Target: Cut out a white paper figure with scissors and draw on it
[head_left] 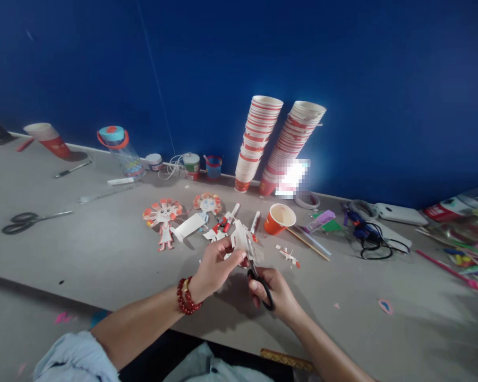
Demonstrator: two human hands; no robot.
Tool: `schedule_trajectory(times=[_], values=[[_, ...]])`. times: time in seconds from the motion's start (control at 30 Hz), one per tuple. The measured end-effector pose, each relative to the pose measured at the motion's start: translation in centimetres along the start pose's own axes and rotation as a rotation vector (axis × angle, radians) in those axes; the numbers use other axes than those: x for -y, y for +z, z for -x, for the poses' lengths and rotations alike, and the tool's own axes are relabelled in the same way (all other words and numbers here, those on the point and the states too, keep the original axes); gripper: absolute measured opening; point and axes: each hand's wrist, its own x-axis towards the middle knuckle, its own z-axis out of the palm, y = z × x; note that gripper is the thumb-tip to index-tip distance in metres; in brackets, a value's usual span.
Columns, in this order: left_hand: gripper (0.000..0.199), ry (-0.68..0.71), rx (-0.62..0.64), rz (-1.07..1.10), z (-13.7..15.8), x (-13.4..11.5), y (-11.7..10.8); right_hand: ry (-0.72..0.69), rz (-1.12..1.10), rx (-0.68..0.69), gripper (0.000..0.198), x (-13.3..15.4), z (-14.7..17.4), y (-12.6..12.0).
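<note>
My left hand [219, 265] pinches a small piece of white paper [240, 237], held up over the table. In my right hand [276, 292] is a pair of black-handled scissors [266, 293], their blades pointing up against the paper. Paper scraps and markers lie just beyond my hands, with a red marker [231, 217] among them. Left of them rest a paper doll [165, 225] with a fringed orange-and-white head and a second fringed paper face [207, 204]. An orange paper cup [279, 219] stands behind my right hand.
Two tall stacks of paper cups [258, 143] lean by the blue wall, a bright pixelated patch beside them. On the left are another pair of scissors [35, 218] and a clear bottle [121, 154]. Black cable [372, 241] and craft supplies [462, 254] lie right. The table's front edge is near me.
</note>
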Motion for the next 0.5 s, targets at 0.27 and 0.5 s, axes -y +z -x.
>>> schedule_trajectory(times=[0.27, 0.5], values=[[0.012, -0.011, 0.023, 0.073, -0.15, -0.03, 0.17, -0.003, -0.068, 0.005, 0.063, -0.28, -0.11, -0.01], [0.014, -0.017, 0.032, 0.076, -0.12, -0.03, 0.1, 0.003, -0.031, -0.005, 0.064, 0.06, -0.04, -0.02]])
